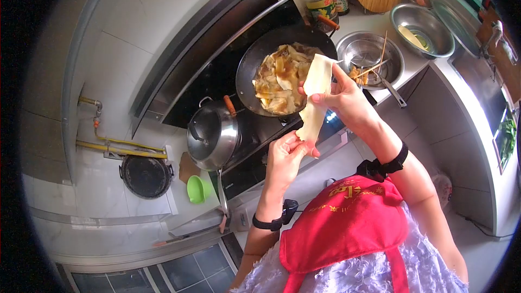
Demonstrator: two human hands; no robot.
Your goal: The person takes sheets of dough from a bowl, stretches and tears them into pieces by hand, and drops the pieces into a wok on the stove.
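A pale, flat strip of dough (312,116) is stretched between my two hands, in front of the near right side of the wok. My left hand (286,157) pinches its lower end between thumb and fingers. Higher up, my right hand (347,96) grips the strip, with the thumb lying across it and the upper end standing above the fingers. Behind the dough sits a dark wok (245,73) on the stove. It holds a brown, saucy dish with many pale flat pieces (283,76); the strip hides part of its right side.
Right of the wok stands a steel basin (400,57) with chopsticks and a long-handled utensil. Another steel bowl (442,27) holds a pale dough piece (412,38). An oil bottle (319,0) stands behind. Left are a lidded steel pot (211,135) and a green bowl (198,190).
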